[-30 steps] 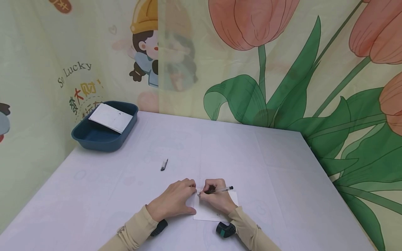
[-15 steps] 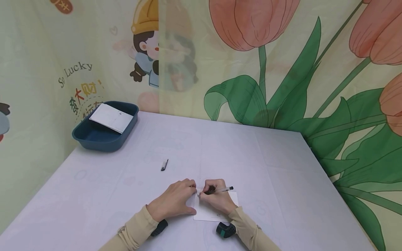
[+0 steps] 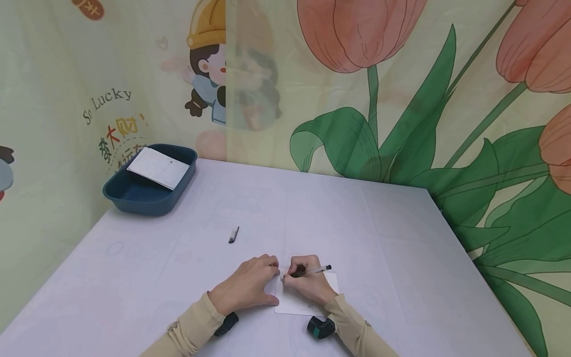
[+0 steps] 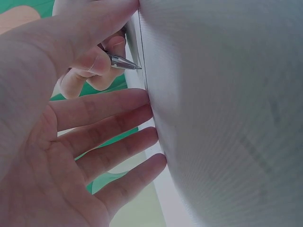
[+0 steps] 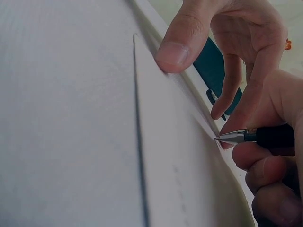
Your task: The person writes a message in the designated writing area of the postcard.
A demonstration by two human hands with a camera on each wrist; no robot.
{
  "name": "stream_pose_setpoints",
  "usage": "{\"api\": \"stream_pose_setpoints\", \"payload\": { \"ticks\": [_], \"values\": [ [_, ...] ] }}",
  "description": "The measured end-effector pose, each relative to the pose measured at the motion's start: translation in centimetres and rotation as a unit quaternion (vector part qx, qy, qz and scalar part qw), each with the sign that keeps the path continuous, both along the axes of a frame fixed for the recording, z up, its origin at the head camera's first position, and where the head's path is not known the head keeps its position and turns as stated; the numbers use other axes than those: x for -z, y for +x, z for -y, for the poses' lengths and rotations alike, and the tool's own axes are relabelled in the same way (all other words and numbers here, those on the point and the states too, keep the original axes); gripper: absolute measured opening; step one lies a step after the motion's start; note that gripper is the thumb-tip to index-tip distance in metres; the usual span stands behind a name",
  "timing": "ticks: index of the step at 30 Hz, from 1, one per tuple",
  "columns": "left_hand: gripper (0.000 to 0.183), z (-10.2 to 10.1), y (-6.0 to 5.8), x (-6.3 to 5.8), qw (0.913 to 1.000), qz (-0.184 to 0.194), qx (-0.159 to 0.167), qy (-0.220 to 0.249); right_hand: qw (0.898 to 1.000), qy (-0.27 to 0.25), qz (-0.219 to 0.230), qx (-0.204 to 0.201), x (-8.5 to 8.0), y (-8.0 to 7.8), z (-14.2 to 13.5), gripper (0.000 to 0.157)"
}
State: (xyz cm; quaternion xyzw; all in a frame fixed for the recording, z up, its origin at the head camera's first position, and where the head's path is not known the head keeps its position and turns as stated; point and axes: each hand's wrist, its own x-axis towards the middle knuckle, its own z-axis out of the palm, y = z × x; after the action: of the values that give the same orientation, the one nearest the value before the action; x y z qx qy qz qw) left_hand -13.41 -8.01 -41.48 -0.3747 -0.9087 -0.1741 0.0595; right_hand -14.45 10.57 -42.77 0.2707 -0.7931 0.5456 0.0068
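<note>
Fingers (image 3: 298, 267) of the right hand (image 3: 308, 283) pinch a pen (image 3: 312, 270) on paper (image 3: 294, 301).

tray (image 3: 180, 183): dark teal | card (image 3: 294, 300): white | backdrop (image 3: 401, 99): tulip print

Person: two bare hands, long beige sleeves (image 3: 187, 333) with ribbed cuffs. Black wrist-worn camera (image 3: 225, 324) under left cuff; black-and-teal wrist camera (image 3: 320, 327) beside right cuff.

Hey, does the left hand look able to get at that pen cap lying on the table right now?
Probably yes. The left hand rests with straight fingers on the paper, holding nothing, and the pen cap lies apart on bare table just beyond it, with nothing between. It would have to let go of the paper.
</note>
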Motion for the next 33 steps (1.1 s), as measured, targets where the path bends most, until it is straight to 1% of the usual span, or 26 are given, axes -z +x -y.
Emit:
{"api": "stream_pose_setpoints", "payload": {
  "ticks": [7,14,24,29,33],
  "values": [
    [0.044,0.05,0.08,0.03,1.0000,0.002,0.000,0.004,1.000,0.002,0.014,0.014,-0.26,0.12,0.04,0.021],
    [0.044,0.03,0.06,0.04,1.0000,0.004,0.000,0.005,1.000,0.001,0.014,0.011,-0.16,0.04,0.06,0.021],
    [0.044,0.03,0.08,0.07,1.0000,0.000,-0.001,0.002,1.000,-0.001,-0.001,0.008,-0.09,0.07,0.08,0.022],
    [0.044,0.04,0.10,0.14,1.0000,-0.004,0.001,0.009,1.000,0.000,-0.018,0.010,-0.08,0.06,0.07,0.023],
    [0.045,0.05,0.09,0.12,0.9999,-0.003,0.003,0.009,1.000,0.000,-0.018,0.011,-0.13,0.07,0.08,0.023]
  ]
}}
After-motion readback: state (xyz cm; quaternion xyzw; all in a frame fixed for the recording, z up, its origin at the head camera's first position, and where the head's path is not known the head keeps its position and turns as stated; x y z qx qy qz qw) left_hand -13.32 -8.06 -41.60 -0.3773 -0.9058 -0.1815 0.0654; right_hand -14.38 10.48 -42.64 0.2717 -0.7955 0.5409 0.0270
